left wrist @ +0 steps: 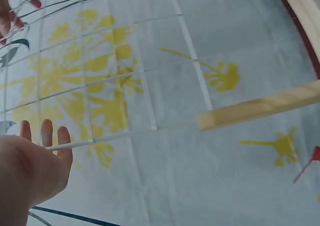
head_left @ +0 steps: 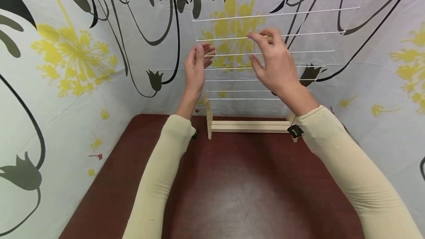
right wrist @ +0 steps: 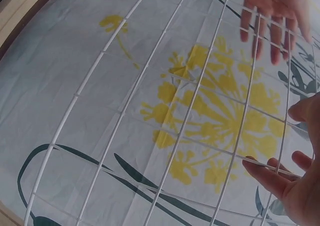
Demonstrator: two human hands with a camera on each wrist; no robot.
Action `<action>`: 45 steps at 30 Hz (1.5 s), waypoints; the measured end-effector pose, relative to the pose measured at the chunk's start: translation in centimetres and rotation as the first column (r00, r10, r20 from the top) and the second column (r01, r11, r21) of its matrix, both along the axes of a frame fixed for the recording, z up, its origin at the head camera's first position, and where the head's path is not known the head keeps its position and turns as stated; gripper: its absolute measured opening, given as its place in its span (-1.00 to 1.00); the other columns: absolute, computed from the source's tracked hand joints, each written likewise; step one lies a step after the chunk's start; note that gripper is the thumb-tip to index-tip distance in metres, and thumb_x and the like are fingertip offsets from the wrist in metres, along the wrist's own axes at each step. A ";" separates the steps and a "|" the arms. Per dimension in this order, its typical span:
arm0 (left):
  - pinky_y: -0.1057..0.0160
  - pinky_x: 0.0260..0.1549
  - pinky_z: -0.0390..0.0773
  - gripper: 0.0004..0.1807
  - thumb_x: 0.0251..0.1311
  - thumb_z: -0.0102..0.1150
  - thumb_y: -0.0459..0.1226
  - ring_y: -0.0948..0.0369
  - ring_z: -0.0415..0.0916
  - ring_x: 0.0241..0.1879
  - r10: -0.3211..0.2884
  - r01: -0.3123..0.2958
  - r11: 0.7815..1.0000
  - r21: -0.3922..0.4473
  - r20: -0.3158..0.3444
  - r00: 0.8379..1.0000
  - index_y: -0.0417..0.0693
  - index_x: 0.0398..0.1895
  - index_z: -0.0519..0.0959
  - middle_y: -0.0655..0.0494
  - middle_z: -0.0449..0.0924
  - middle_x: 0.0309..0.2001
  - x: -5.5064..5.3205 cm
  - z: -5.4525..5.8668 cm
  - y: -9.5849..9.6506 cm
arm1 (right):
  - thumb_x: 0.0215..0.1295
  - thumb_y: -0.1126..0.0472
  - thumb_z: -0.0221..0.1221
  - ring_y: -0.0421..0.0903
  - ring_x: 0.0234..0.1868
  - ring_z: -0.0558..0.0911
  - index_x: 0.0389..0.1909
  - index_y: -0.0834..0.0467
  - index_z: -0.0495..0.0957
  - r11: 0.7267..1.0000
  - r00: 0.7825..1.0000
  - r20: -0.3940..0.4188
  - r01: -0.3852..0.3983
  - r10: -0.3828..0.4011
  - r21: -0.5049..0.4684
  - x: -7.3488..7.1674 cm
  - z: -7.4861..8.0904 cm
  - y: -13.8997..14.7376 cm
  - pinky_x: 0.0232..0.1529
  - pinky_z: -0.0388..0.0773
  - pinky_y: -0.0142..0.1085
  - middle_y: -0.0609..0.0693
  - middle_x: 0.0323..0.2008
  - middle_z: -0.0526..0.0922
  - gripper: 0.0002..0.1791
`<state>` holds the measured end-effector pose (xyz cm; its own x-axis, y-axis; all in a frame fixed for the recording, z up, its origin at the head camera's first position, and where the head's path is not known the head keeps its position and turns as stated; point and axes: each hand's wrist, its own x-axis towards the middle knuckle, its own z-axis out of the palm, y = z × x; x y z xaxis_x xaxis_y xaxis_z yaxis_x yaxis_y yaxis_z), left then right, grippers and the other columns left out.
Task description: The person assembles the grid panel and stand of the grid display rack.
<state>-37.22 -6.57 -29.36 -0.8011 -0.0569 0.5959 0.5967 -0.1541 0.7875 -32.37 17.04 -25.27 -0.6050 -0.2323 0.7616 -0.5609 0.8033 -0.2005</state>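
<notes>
A white wire grid (head_left: 229, 80) stands upright in a pale wooden stand (head_left: 250, 126) towards the back of the table. My left hand (head_left: 197, 65) is at the grid's left side, fingers fairly straight and overlapping the edge wire. In the left wrist view the same hand (left wrist: 37, 173) has its fingertips right at that wire. Higher and to the right, my right hand (head_left: 277, 60) is raised against the grid, thumb and forefinger spread apart. Seen from the right wrist, its fingers (right wrist: 267, 178) are loosely bent close to the thin wires, with no object between them.
The dark red-brown table (head_left: 239, 180) stretches out below my forearms. Behind the grid and along both sides hangs a white cloth (head_left: 132, 47) printed with yellow and grey flowers. A small black device (head_left: 295, 131) sits at my right sleeve.
</notes>
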 end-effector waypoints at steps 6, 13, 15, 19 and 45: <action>0.11 0.03 0.74 -0.52 0.69 -0.21 0.00 -0.09 0.76 0.01 -0.039 0.038 0.998 0.058 0.018 0.999 -0.11 -0.04 0.66 -0.27 0.76 0.01 -0.1 0.8 0.4 | 0.50 0.16 0.25 0.18 0.34 0.59 0.56 -0.25 0.35 0.999 1.000 0.016 0.015 -0.016 0.030 0.6 -0.1 0.4 -0.17 0.62 0.26 0.16 0.51 0.32 -0.33; -0.04 0.18 0.66 -0.54 0.68 -0.20 0.00 0.20 0.77 -0.11 -0.028 0.025 0.996 0.081 0.037 0.999 -0.04 -0.14 0.66 0.02 0.81 -0.16 0.0 1.1 0.5 | 0.51 0.14 0.18 0.20 0.30 0.60 0.51 -0.20 0.38 0.997 0.987 -0.147 0.067 -0.059 0.047 1.5 -0.4 1.3 -0.39 0.59 0.16 0.15 0.51 0.33 -0.41; -0.10 0.22 0.63 -0.54 0.68 -0.20 -0.01 0.19 0.77 -0.11 -0.027 0.023 0.995 0.093 0.042 0.999 -0.07 -0.13 0.65 0.02 0.81 -0.17 0.1 1.2 0.6 | 0.49 0.15 0.15 0.20 0.21 0.64 0.42 -0.09 0.44 0.996 0.967 -0.240 0.089 -0.088 -0.005 1.7 -0.6 1.7 -0.44 0.55 0.13 0.21 0.37 0.42 -0.49; -0.10 0.22 0.62 -0.54 0.69 -0.21 -0.01 0.18 0.77 -0.11 -0.007 0.004 0.996 0.089 0.037 0.999 -0.06 -0.13 0.64 0.01 0.81 -0.18 -0.1 1.2 0.5 | 0.43 0.13 0.11 0.19 0.16 0.56 0.24 0.09 0.49 0.974 0.919 -0.353 0.106 -0.173 -0.202 1.4 -0.9 2.7 -0.14 0.58 0.09 0.28 0.15 0.50 -0.60; -0.16 0.17 0.60 -0.56 0.69 -0.21 0.00 0.06 0.77 -0.05 0.048 -0.049 0.998 0.028 0.035 0.998 -0.02 -0.15 0.63 -0.05 0.81 -0.14 -1.2 1.0 1.0 | 0.68 0.13 -0.01 -0.33 -0.18 0.61 0.04 -0.13 0.49 0.358 0.982 0.181 0.187 -0.050 -0.915 -1.2 -1.4 9.0 -0.01 0.43 -0.44 -0.25 -0.17 0.61 -0.87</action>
